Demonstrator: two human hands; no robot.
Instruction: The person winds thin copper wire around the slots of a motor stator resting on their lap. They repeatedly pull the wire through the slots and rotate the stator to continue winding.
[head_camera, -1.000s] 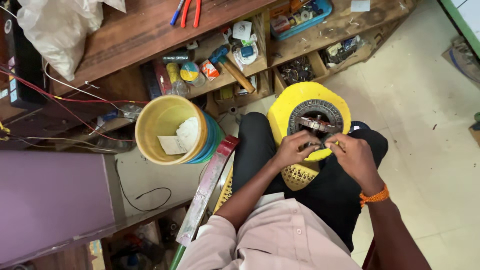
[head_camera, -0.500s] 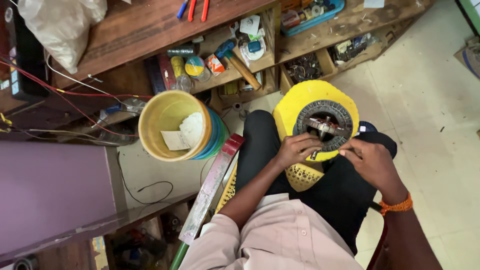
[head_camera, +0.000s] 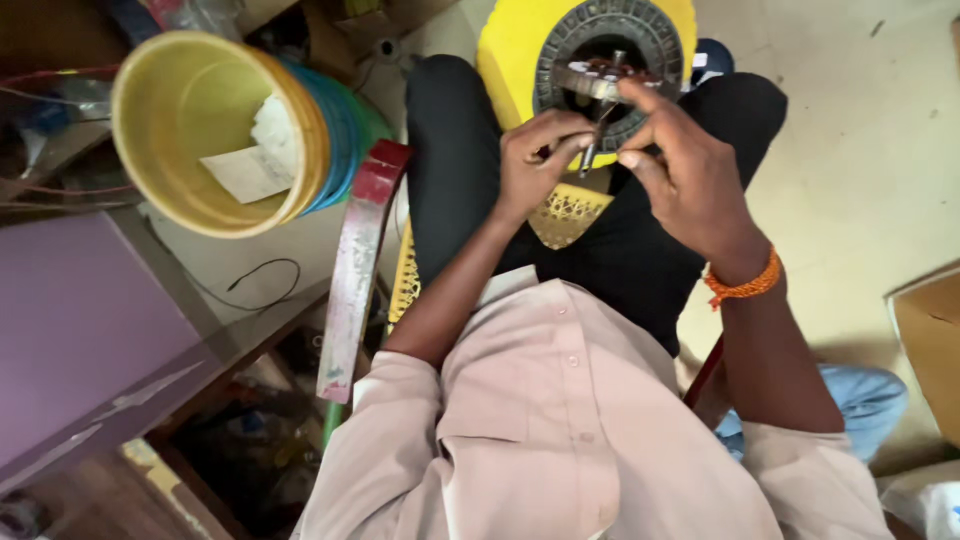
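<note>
A round dark metal ring with slots (head_camera: 560, 55) rests on a yellow stool (head_camera: 515, 50) between my knees. My left hand (head_camera: 535, 160) and my right hand (head_camera: 680, 165) are raised over my lap and pinch a thin metal rod (head_camera: 592, 145) that hangs from a small metal part (head_camera: 600, 80) at the ring's centre. My left fingers close on the rod's lower end. My right index finger and thumb grip it higher up. An orange thread band (head_camera: 742, 285) circles my right wrist.
A yellow bucket (head_camera: 165, 190) holding paper scraps sits nested in a blue one at the upper left. A worn red and white bar (head_camera: 352, 280) leans beside my left thigh. A purple panel (head_camera: 70, 330) lies left. A cardboard box (head_camera: 930, 340) stands right.
The view has tilted down and closer, so the shelves have left the frame. Both hands have lifted from the ring's edge toward the middle and now pinch the thin rod.
</note>
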